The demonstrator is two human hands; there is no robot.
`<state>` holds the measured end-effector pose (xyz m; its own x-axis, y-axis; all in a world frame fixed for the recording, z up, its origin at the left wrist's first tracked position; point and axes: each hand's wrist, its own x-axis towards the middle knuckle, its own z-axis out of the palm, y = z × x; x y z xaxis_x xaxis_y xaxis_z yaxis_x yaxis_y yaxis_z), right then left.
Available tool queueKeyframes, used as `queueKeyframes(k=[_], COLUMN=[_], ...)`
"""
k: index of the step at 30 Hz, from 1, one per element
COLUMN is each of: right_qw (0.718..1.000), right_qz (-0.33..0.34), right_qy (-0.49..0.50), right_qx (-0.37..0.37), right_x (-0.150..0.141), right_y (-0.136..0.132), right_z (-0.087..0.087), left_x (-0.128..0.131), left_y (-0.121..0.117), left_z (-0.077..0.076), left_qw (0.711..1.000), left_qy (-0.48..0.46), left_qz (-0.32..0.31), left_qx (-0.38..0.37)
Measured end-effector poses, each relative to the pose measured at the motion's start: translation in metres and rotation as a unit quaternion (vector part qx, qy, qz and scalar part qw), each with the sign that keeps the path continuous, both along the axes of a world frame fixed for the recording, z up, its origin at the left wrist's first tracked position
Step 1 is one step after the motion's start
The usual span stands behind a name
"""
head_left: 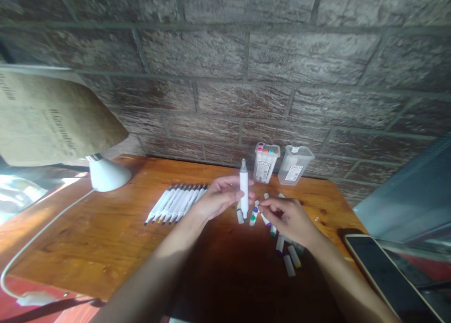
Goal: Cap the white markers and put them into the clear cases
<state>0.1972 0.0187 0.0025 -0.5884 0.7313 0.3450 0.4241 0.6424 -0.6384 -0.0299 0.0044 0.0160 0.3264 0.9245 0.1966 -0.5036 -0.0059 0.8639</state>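
Left hand (222, 197) with marker (244, 184), markers (265, 151) in tub (264, 169).

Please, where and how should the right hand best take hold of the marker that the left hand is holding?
Probably by the grey upper end of the marker, with the right hand coming from above or from its own side. The slim marker stands nearly upright, and this end projects free above the left hand. A light pinch should suit its narrow shape.
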Motion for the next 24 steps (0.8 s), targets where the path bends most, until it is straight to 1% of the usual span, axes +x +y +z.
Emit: queueKeyframes(k=[4, 7, 9, 13, 15, 19, 21, 24], right_qw=[0.999, 0.997, 0.994, 0.982, 0.982, 0.988, 0.988, 0.987], right_qz=[-0.034, -0.062, -0.089, -0.135, -0.121, -0.023, 0.017, 0.029], right_qy=[0.005, 0.023, 0.045, 0.108, 0.106, 0.051, 0.03, 0.004], right_qx=[0.023, 0.039, 0.05, 0.076, 0.1, 0.145, 0.154, 0.159], right_x=[0.001, 0.003, 0.004, 0.01, 0.013, 0.015, 0.014, 0.013], right_y=[0.001, 0.002, 0.003, 0.003, 0.003, 0.006, 0.008, 0.008], right_z=[-0.001, -0.002, -0.001, 0.003, 0.005, 0.002, -0.001, -0.004], left_x=[0.001, 0.002, 0.004, 0.011, 0.016, 0.023, 0.025, 0.028], left_y=[0.0, 0.001, 0.003, 0.007, 0.008, 0.006, 0.003, 0.0], left_z=[0.001, 0.002, 0.002, -0.003, -0.007, -0.014, -0.015, -0.013], left_qw=[1.0, 0.999, 0.999, 0.99, 0.986, 0.985, 0.983, 0.979], left_qy=[0.007, 0.02, 0.034, 0.097, 0.126, 0.157, 0.173, 0.196], left_qz=[-0.013, -0.003, 0.022, 0.101, 0.106, 0.058, 0.049, 0.05], left_qx=[0.021, 0.026, 0.025, 0.017, -0.009, -0.033, -0.036, -0.04])
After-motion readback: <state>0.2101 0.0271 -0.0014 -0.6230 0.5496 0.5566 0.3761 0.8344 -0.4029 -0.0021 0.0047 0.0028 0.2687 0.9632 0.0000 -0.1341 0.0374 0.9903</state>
